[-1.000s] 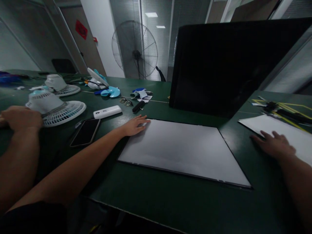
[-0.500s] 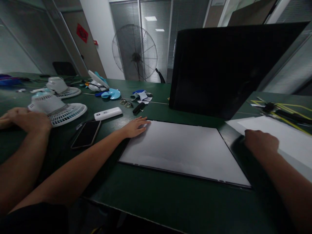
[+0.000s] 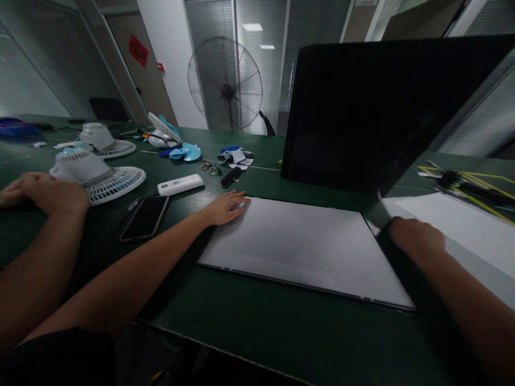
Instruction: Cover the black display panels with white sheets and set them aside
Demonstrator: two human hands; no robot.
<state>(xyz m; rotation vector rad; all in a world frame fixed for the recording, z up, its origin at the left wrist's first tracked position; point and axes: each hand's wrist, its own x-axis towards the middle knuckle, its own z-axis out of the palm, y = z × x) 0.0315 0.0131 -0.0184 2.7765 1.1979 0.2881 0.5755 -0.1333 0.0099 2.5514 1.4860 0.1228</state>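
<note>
A flat white panel [image 3: 306, 246] with a thin dark rim lies on the green table. My left hand [image 3: 227, 208] rests flat on its far left corner, fingers stretched out. Past the panel's right edge, my right hand [image 3: 418, 236] is closed on the left edge of a white sheet [image 3: 466, 214]. That sheet's far left corner curls up beside the hand. The fingertips of my right hand are hidden from this side.
A large black screen [image 3: 374, 112] stands behind the panel. Left are a phone [image 3: 145, 217], a white power bank [image 3: 181, 185], glasses [image 3: 211, 168] and white fan parts [image 3: 116, 185]. Another person's hands [image 3: 48, 193] rest near these. Yellow-edged parts [image 3: 478, 185] lie at far right.
My right hand has moved a little left, toward the panel, and the sheet's corner has lifted and curled. My left hand has stayed on the panel.
</note>
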